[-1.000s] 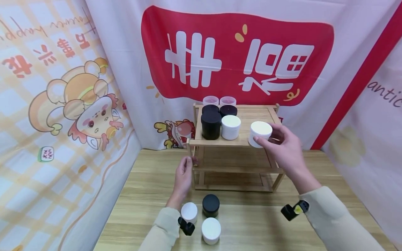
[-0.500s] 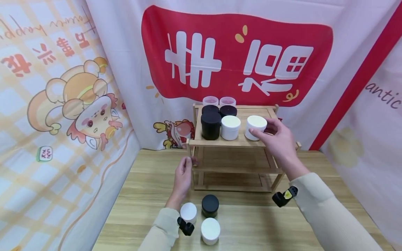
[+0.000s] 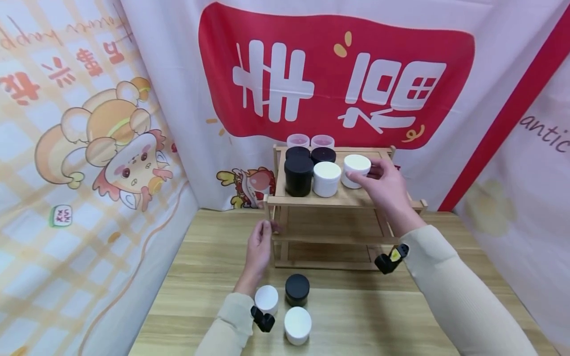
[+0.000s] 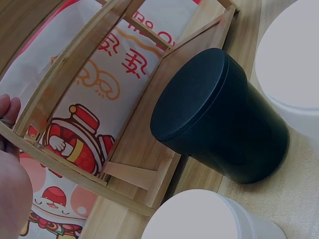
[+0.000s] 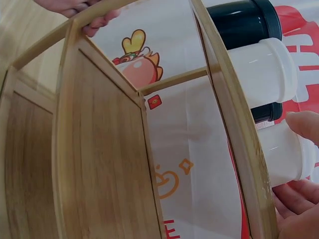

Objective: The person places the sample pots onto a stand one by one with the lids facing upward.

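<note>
My right hand point(image 3: 389, 190) pinches a white lidded jar point(image 3: 356, 173) between thumb and fingers, upright at the top board of a wooden shelf rack point(image 3: 336, 241). In the right wrist view the thumb and fingers flank this jar point(image 5: 280, 154). Left of it on the top board stand another white jar point(image 3: 326, 180) and a tall black jar point(image 3: 299, 180), with two dark jars point(image 3: 323, 155) and two translucent pinkish jars point(image 3: 322, 141) behind. At the rack's front left post, my left hand point(image 3: 258, 249) grips the wood, its fingers curled round it in the left wrist view.
Below the rack, on the wooden tabletop point(image 3: 213, 277), a black jar point(image 3: 297, 289) stands beside a white jar point(image 3: 266, 298) and another white jar point(image 3: 297, 325), close to the left forearm. A printed cloth point(image 3: 169, 99) hangs behind and at the sides.
The right hand has moved the white jar leftward and back, from the top board's front edge to beside the other white jar. The left hand keeps its grip on the rack.
</note>
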`<state>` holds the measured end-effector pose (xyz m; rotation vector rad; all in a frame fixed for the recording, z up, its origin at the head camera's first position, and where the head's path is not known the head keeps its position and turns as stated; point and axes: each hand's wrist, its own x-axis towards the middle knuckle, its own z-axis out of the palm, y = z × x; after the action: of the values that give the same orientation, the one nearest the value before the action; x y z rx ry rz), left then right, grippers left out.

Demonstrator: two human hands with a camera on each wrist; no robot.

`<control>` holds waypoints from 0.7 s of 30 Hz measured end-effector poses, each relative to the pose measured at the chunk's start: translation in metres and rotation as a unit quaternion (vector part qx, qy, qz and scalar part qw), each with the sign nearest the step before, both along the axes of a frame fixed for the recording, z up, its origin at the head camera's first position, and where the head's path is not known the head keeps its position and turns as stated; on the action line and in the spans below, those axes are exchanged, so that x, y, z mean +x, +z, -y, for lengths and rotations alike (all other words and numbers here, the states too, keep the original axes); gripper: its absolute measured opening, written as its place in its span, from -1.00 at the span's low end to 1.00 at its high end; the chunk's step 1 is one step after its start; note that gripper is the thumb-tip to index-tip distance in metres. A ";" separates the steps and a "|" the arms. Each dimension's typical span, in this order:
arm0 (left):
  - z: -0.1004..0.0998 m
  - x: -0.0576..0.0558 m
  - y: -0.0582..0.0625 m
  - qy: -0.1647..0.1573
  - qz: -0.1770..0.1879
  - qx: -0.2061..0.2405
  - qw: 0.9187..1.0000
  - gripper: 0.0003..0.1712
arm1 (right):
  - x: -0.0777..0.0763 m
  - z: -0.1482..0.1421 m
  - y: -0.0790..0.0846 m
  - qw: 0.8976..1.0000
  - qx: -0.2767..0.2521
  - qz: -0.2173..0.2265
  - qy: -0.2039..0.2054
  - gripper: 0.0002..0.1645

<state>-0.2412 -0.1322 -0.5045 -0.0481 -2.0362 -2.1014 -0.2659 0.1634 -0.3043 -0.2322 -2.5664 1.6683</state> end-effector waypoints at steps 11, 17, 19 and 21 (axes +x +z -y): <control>-0.001 0.000 0.000 0.005 0.000 0.000 1.000 -0.36 | -0.020 0.008 0.002 1.000 -0.016 0.020 -0.013 0.04; -0.001 0.000 0.000 -0.001 -0.001 0.002 1.000 -0.35 | -0.030 0.009 0.002 0.999 -0.011 0.036 -0.025 0.09; -0.001 -0.001 0.000 0.001 -0.005 0.002 1.000 -0.36 | -0.033 0.009 0.003 0.999 -0.005 0.039 -0.023 0.11; -0.001 -0.001 0.000 0.000 -0.009 0.002 1.000 -0.37 | -0.038 0.009 0.002 0.999 -0.001 0.039 -0.022 0.13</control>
<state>-0.2423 -0.1314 -0.5045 -0.0660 -2.0226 -2.0968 -0.3035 0.1540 -0.3019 -0.3571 -2.5951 1.6787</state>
